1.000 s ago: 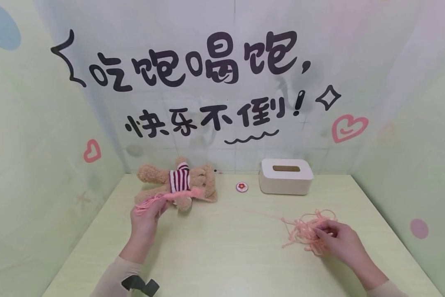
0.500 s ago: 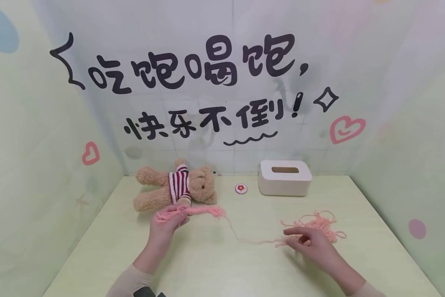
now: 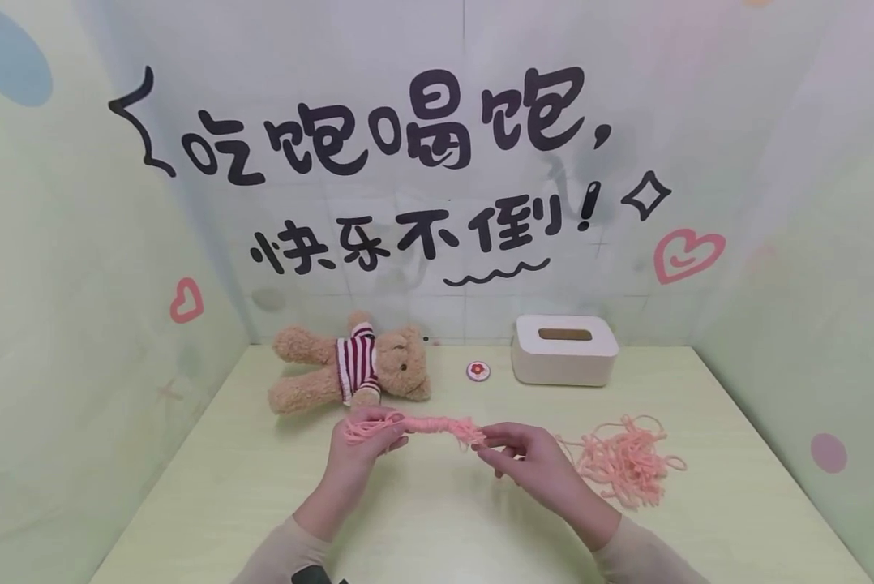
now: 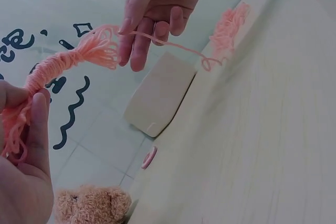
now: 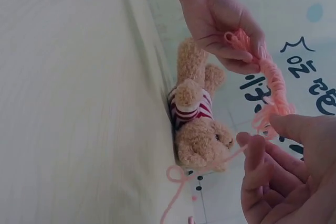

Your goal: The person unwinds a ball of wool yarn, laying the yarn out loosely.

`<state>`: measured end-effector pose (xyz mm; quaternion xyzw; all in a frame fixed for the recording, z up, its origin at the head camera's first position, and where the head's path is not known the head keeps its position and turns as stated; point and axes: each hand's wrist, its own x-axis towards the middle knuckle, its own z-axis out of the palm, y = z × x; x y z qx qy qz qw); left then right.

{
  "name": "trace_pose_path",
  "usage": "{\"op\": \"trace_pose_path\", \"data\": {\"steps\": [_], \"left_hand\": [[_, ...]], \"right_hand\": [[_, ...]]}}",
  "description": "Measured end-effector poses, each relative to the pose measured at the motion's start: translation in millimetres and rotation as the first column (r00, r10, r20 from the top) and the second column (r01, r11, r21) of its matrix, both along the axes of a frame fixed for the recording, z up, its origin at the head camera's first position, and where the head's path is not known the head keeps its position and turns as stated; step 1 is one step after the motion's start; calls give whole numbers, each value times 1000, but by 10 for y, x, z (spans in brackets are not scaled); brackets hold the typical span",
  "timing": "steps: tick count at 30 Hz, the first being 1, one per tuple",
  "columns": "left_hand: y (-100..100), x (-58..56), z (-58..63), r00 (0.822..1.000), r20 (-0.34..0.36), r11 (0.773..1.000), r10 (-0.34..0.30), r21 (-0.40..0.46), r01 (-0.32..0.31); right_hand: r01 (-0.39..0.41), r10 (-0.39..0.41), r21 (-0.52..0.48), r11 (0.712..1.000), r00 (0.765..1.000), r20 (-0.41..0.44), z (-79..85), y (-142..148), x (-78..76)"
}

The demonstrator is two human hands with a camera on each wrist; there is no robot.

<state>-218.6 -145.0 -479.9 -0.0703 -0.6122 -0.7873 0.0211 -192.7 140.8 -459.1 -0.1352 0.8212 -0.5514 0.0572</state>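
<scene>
My left hand [image 3: 360, 446] grips a bundle of pink yarn [image 3: 426, 424] by its looped end, its middle wound round with yarn. Loose loops spread from the bundle's right end. There my right hand [image 3: 532, 462] holds its thumb and fingertips close to the loops and pinches a single yarn strand [image 4: 176, 45]. In the left wrist view that strand runs on past the fingers toward a loose pile of pink yarn [image 3: 627, 462] on the table, right of my right hand. The right wrist view shows the strand curling below the fingertips.
A teddy bear [image 3: 353, 365] in a striped shirt lies on its back behind my left hand. A round flower badge [image 3: 478, 371] and a white tissue box [image 3: 564, 353] stand along the back of the table [image 3: 437, 527]. A printed backdrop encloses the back and sides.
My left hand has brought the yarn bundle right, away from over the bear. My right hand has left the yarn pile and moved left to the bundle's loose end.
</scene>
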Motion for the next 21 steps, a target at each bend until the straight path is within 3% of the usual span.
{"op": "trace_pose_path", "data": {"steps": [9,16,21], "left_hand": [[-45,-3,21,999,9,999,47,-24,-47],[-265,-49,104,990,51,991,129,-29,-127],[-473,-80,140,989,0,988,148,-40,-148]], "right_hand": [[109,-109,13,994,994,21,59,168,-2],[239,-240,42,970,970,35,7,640,-43],[309,-310,50,950,951,1,-96,1011,-35]]}}
